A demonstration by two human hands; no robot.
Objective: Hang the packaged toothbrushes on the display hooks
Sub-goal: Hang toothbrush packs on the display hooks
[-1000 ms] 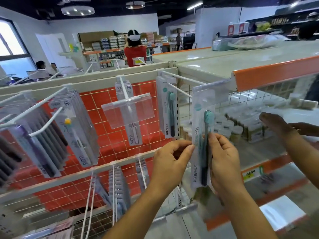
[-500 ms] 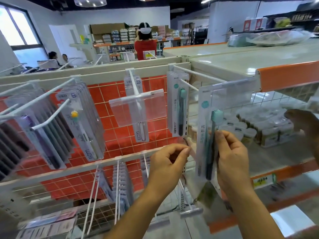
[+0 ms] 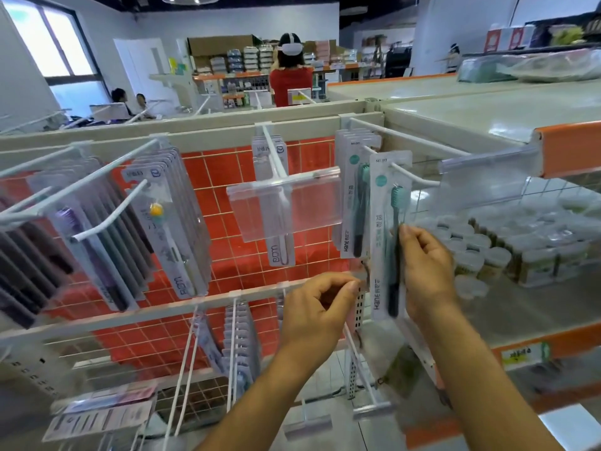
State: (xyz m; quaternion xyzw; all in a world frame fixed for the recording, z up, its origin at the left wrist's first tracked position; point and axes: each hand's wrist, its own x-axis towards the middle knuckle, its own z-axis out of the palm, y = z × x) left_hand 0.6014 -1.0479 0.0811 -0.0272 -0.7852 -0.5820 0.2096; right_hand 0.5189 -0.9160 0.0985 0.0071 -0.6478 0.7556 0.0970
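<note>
Right grip pinches the white-carded, teal-bristled toothbrush pack on its hook; left grip clenched, empty.

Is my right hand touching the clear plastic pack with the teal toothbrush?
Touching. In the head view the right hand pinches the right edge of the clear plastic teal toothbrush pack.

Viewed from my remote station: a person in a red top and a white headset stands at the far middle of the shop, before shelves of stacked boxes. Two seated people are at the far left, beneath a bright window. On the right, rows of lidded jars fill an orange-edged shelf. What may be a plastic-wrapped bundle lies on top of the unit, far right.
</note>
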